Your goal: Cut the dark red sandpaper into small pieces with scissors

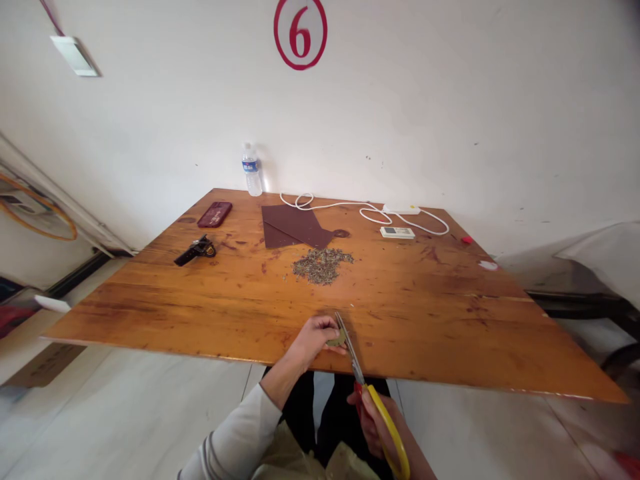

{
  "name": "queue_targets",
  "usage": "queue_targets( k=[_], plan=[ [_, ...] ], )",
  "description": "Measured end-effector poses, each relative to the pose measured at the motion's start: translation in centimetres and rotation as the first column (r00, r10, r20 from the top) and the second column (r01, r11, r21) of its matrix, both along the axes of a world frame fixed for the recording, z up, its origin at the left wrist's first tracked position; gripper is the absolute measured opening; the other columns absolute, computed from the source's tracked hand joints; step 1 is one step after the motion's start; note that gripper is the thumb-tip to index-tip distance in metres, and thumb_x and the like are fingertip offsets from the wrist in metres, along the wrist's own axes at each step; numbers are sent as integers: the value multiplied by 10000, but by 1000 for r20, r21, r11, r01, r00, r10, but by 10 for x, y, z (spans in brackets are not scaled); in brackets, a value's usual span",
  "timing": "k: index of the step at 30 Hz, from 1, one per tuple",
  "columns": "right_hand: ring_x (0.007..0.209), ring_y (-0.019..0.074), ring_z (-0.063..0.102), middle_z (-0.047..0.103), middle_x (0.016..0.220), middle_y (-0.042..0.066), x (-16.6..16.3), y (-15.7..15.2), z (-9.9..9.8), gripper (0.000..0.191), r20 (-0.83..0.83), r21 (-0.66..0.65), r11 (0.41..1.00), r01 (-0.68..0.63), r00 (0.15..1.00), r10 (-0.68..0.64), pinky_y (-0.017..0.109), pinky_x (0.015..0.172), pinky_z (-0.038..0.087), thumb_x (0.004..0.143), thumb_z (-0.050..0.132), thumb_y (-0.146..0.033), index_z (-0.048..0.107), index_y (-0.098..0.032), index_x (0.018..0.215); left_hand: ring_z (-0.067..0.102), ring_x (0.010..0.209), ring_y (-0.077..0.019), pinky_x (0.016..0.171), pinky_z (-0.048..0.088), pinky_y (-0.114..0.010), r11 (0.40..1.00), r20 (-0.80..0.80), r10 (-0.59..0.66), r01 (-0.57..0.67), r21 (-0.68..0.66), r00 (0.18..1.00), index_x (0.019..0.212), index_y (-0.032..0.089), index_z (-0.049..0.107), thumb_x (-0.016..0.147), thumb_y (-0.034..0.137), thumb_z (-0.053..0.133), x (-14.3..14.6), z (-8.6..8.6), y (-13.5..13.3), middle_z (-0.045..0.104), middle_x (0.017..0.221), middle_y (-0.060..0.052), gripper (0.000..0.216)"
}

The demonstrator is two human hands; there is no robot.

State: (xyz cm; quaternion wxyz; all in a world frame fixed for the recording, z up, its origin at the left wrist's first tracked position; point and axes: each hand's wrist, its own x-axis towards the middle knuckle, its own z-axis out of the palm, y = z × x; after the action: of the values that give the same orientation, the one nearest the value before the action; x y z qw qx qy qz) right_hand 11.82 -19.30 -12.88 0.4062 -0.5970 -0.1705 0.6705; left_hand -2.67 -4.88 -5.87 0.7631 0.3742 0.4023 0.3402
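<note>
At far left, a box stands on the pale tiled floor, the lettering on its side too blurred to read. Above it a yellow cable loops beside the wall, which is white and scuffed, with a white plate fixed higher up. On the brown wooden counter, stained and streaked dark, lie a black object and, just behind it, a dark red phone with pale, unreadable marks. A clear bottle stands upright near the wall; its blue label carries white lettering too small to read, and I cannot tell what it contains. Next come overlapping maroon sheets, a red circled "6" painted above, and a loose heap of scraps in front. The left hand pinches a green piece over the counter's near edge. Scissors have their blades against it; the right hand is closed around their yellow and red handles. Farther right are a white remote, a corded power strip and a red bit.
</note>
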Motion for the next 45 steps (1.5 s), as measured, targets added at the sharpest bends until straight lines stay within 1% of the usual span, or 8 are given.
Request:
queue_targets(
  k=[6, 14, 20, 25, 28, 36, 39, 45],
  plan=[
    [344, 34, 256, 366, 430, -126, -6, 0, -4, 845, -63, 112, 994, -10, 998, 17, 179, 333, 214, 546, 667, -903, 697, -129, 883, 643, 550, -165, 581, 580, -326, 999, 20, 45, -45, -14, 999, 599, 143, 596, 494, 339, 846, 2, 3, -1, 645, 593, -33, 335],
    [334, 28, 237, 348, 429, -134, -13, 1, -5, 841, -51, 58, 998, 35, 998, -32, 168, 325, 183, 487, 688, -910, 684, -157, 860, 646, 543, -156, 567, 581, -296, 997, 5, 82, -82, 5, 997, 596, 143, 618, 515, 319, 830, 4, 2, -4, 648, 580, -23, 287],
    [309, 22, 247, 364, 408, -138, -16, -1, 7, 861, -47, 41, 998, 52, 998, -50, 163, 305, 189, 466, 690, -916, 675, -144, 845, 651, 540, -158, 565, 588, -294, 996, 1, 93, -93, 7, 996, 580, 150, 606, 518, 307, 834, 4, 1, -4, 643, 558, -12, 283],
    [289, 20, 215, 329, 364, -143, -17, 4, 26, 826, -22, -3, 1000, -8, 1000, 8, 165, 282, 152, 396, 697, -924, 632, -176, 741, 650, 539, -157, 581, 586, -300, 997, 13, 80, -80, -6, 997, 598, 145, 607, 524, 317, 847, 3, 1, -3, 660, 578, -28, 305],
    [290, 21, 205, 314, 350, -146, -16, 5, 30, 828, -24, -2, 1000, -19, 1000, 19, 171, 277, 149, 384, 705, -920, 626, -175, 736, 657, 563, -164, 609, 592, -318, 997, 14, 76, -76, -3, 997, 611, 142, 607, 537, 323, 855, 3, 0, -3, 652, 585, -28, 316],
    [336, 41, 290, 412, 447, -114, -7, -1, 2, 842, -143, 97, 995, -24, 989, 38, 187, 333, 231, 570, 651, -905, 671, -132, 905, 658, 591, -176, 645, 589, -348, 1000, 22, -1, 1, -9, 1000, 612, 144, 587, 501, 422, 894, -2, -3, -1, 647, 623, -36, 429],
    [350, 40, 284, 411, 460, -116, -3, -1, 1, 834, -110, 109, 993, -52, 992, 64, 185, 344, 217, 569, 652, -904, 669, -140, 901, 644, 598, -168, 663, 585, -356, 999, 4, -32, 32, 23, 999, 597, 143, 579, 517, 424, 889, -3, -4, 0, 624, 618, -29, 426],
    [355, 40, 286, 396, 452, -118, 4, 5, 18, 873, 45, 121, 984, -131, 991, 127, 193, 353, 219, 532, 628, -935, 662, -131, 870, 638, 575, -170, 664, 558, -363, 997, -26, -78, 79, 25, 997, 599, 143, 580, 536, 410, 871, -5, -5, 2, 602, 598, -21, 401]
  ],
)
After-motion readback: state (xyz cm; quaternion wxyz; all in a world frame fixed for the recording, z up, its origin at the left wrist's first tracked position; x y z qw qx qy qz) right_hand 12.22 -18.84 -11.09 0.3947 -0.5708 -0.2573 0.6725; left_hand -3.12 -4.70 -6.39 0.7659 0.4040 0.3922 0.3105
